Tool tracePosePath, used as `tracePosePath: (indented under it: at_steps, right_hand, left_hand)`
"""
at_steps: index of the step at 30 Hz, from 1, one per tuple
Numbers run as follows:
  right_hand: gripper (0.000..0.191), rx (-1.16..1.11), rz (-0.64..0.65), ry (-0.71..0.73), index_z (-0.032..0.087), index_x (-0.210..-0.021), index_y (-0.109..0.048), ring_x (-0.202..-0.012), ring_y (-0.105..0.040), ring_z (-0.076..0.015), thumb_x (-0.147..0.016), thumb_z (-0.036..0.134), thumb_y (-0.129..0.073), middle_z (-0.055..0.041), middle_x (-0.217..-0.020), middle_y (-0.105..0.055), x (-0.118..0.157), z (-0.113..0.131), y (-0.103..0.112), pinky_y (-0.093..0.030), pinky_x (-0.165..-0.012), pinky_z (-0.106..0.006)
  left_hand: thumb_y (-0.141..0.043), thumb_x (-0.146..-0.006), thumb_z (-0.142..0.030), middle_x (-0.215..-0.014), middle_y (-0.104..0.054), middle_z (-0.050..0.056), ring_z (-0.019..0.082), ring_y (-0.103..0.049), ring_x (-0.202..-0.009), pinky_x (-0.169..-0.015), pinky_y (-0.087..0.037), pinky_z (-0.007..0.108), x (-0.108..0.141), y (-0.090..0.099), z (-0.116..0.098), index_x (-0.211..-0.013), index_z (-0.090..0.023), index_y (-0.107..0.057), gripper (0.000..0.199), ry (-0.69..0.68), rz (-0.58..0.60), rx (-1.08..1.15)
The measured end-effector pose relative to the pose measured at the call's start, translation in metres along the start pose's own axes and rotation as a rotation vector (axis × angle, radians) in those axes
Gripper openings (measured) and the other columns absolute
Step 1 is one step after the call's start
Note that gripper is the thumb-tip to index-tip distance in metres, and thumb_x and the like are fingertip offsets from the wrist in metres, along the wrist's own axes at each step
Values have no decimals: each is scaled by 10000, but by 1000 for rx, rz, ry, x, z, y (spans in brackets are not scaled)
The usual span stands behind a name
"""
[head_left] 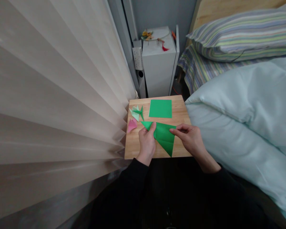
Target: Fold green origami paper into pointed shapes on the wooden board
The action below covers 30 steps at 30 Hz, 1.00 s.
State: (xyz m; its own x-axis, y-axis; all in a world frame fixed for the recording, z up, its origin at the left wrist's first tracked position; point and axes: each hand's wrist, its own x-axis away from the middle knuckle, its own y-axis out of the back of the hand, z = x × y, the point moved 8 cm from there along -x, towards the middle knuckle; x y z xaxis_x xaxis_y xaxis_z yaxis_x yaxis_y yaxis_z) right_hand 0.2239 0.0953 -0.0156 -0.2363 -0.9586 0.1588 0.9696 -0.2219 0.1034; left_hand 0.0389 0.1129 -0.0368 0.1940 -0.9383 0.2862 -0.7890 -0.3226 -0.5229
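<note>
We've got a green paper triangle (pixel 164 136) in both hands, above the near part of the wooden table (pixel 133 144), one corner pointing toward us. Left hand (pixel 147 140) grips it, thumb on top, fingers under. Right hand (pixel 191 136) pinches the right edge near the upper right corner, thumb and fingertips. We see crease lines across the paper.

Just beyond it, flat on the table: a green square sheet (pixel 160 108). Far left on the table: a pale green folded paper (pixel 135 115) with a dark green folded paper (pixel 141 112) overlapping it; a pink folded paper (pixel 132 125) sits just nearer us.

Past the table: white cabinet (pixel 158 73), red tassel (pixel 165 49) on top. Speckled box (pixel 138 59) beside it; we can't tell whether the specks are print.
</note>
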Motion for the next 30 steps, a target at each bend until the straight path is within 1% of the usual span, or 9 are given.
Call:
tracePosePath:
  at_steps: [5,8,12,17,20,23,26,28,30]
  right_hand:
    - [366,-1,-15,7,195,-646,-707,-560,-491,-139,-630,516,-881,-5,-585,-630,1,-2,2,-358,-532,-285]
    - [362,30,-23,22,196,-645,-705,-560,-489,-140,-649,518,-870,-3,-579,-623,2,1,5,-359,-532,-287]
    - [370,44,-18,28,198,-635,-699,-571,-495,-144,-656,531,-861,-4,-584,-620,2,5,6,-368,-543,-291]
    - [377,36,-34,23,201,-618,-685,-576,-492,-144,-637,533,-863,-3,-589,-616,2,7,7,-382,-553,-293]
    - [404,17,-28,24,205,-610,-672,-584,-502,-148,-625,558,-868,-7,-599,-622,2,7,6,-389,-560,-297]
    - [418,9,-22,31,210,-616,-666,-575,-485,-144,-627,576,-868,2,-587,-606,3,5,5,-374,-551,-296]
    - [384,21,-10,36,212,-627,-672,-577,-484,-144,-657,546,-860,6,-585,-600,4,4,5,-365,-546,-295]
    - [358,32,-2,44,214,-631,-676,-582,-489,-146,-677,522,-852,6,-589,-604,4,3,4,-367,-548,-296]
    - [348,29,-10,53,216,-632,-676,-578,-481,-145,-679,513,-850,8,-585,-597,3,3,6,-364,-545,-297]
  left_hand:
    - [-968,-602,-347,-665,-686,-16,88,-609,-556,-576,-459,227,-7,10,-1,-689,-155,-675,360,58,-58,27]
    - [-968,-607,-328,-720,-702,1,100,-647,-628,-630,-486,231,-12,16,-9,-689,-153,-666,359,33,-67,21]
    - [-960,-620,-367,-807,-734,34,134,-687,-737,-709,-526,258,-14,16,-16,-699,-151,-684,359,-15,-31,12]
    - [-940,-639,-408,-779,-724,28,127,-659,-706,-703,-530,257,-15,17,-19,-688,-154,-694,357,-66,-21,-38]
    - [-906,-679,-450,-791,-727,35,139,-664,-717,-701,-525,262,-16,17,-20,-714,-159,-697,360,-79,-14,-73]
    - [-870,-722,-485,-755,-703,14,130,-647,-684,-680,-506,249,-15,18,-22,-748,-169,-685,367,-116,-31,-90]
    - [-841,-748,-530,-706,-668,-11,110,-610,-622,-637,-485,229,-13,18,-27,-754,-178,-657,397,-167,-61,-97]
    - [-829,-749,-570,-714,-673,-8,111,-609,-611,-617,-482,226,-13,18,-28,-773,-183,-650,427,-172,-76,-98]
    - [-804,-754,-621,-756,-696,13,127,-638,-645,-622,-496,233,-14,19,-30,-811,-187,-661,461,-164,-93,-95]
